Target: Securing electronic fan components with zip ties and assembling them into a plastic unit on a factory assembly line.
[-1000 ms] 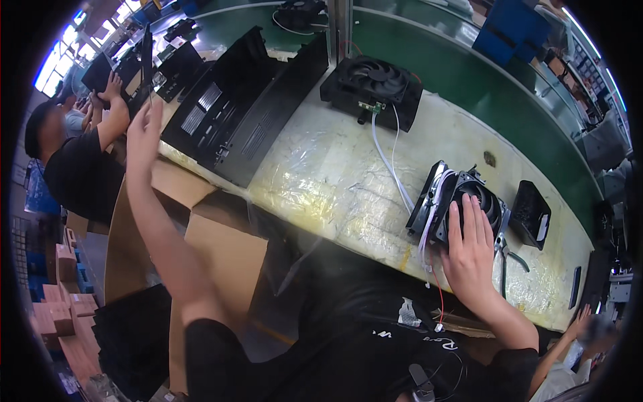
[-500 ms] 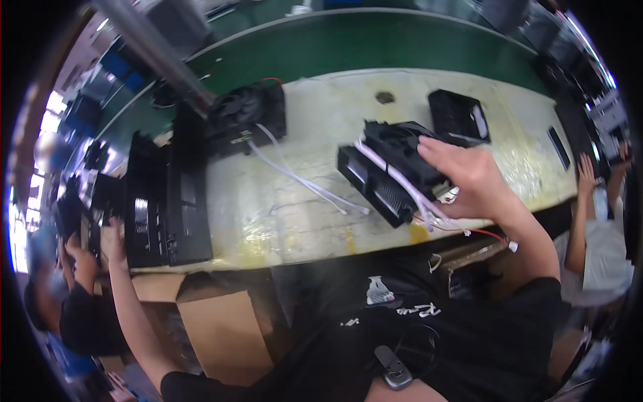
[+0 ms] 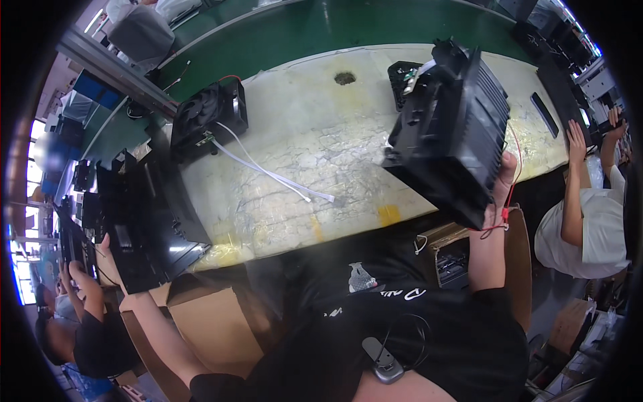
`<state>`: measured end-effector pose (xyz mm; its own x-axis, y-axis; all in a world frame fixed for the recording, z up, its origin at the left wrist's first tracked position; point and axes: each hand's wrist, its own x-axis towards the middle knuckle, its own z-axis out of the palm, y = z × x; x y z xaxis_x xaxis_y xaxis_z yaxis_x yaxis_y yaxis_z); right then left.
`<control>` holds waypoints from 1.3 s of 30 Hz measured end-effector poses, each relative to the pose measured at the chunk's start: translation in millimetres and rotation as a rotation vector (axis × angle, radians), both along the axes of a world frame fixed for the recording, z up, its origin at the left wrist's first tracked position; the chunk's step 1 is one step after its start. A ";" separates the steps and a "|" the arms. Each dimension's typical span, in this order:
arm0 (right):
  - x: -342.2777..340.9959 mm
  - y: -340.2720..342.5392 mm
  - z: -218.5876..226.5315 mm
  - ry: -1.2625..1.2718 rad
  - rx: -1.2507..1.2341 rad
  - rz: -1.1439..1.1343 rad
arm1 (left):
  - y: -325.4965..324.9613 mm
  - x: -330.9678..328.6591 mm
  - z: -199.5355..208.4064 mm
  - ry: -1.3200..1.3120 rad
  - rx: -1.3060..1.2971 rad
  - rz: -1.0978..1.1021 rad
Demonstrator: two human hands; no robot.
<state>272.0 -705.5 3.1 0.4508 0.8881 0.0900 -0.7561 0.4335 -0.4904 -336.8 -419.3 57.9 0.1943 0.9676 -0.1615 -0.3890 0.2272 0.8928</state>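
My right hand [image 3: 501, 191] is closed on a black fan unit [image 3: 462, 127], a boxy housing with a ribbed side, held tilted above the right part of the table. A small green circuit board [image 3: 412, 80] shows on its far edge, and a thin red wire hangs by my wrist. At the table's left end my left hand [image 3: 112, 264] grips the near edge of a black plastic housing [image 3: 151, 248], thumb up; its other fingers are hidden. Beyond it, a second fan unit [image 3: 207, 117] rests on the table, white cables [image 3: 268, 173] trailing from it.
A black frame [image 3: 400, 84] lies behind the raised unit on the pale, tape-covered table [image 3: 288, 134]. Open cardboard boxes [image 3: 214, 328] stand below the near edge. Co-workers' hands [image 3: 577, 142] are busy at the right end, and another person [image 3: 80, 301] works at the left.
My right hand has lifted the fan unit and turned it up on end, ribbed side showing. The black housing at my left hand has tilted over, toward the near edge.
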 end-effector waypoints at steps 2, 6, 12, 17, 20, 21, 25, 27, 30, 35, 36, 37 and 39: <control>2.1 -5.1 -19.1 0.207 0.203 0.206 | -7.8 -33.6 4.0 0.116 0.054 0.066; -2.4 -18.1 -57.9 0.332 0.227 0.108 | -30.0 -34.8 35.6 0.239 0.272 0.270; 13.3 -81.9 -151.6 0.621 0.390 0.295 | -60.8 38.1 76.5 0.080 0.186 0.104; -29.4 -41.6 -13.5 0.620 0.254 0.441 | -71.7 154.1 67.3 -0.096 0.012 -0.253; -31.3 -50.7 -15.1 0.679 0.422 0.651 | -72.3 220.9 26.3 -0.361 0.043 -0.282; -32.3 -57.9 -10.2 0.662 0.398 0.645 | -85.0 241.0 24.9 -0.387 -0.032 -0.282; -45.8 -49.8 0.1 0.597 0.289 0.548 | -94.2 293.4 -14.5 -0.332 -0.138 -0.175; -11.2 -32.2 2.3 0.580 0.232 0.508 | -106.9 307.6 -18.3 -0.239 -0.214 -0.195; 13.6 -36.2 1.6 0.553 0.146 0.446 | -128.5 329.7 -26.3 -0.170 -0.253 -0.185; -12.2 9.3 0.5 0.509 0.007 0.356 | -150.8 328.7 -61.0 -0.051 -0.197 -0.036; -67.0 -67.8 20.3 0.498 -0.045 0.354 | -146.2 321.5 -61.0 -0.054 -0.222 -0.020; -60.3 -83.7 24.8 0.483 -0.071 0.332 | -145.3 321.8 -62.6 0.018 -0.151 -0.051; -77.3 -51.6 31.4 0.453 -0.130 0.279 | -123.1 322.6 -46.6 0.000 -0.134 -0.295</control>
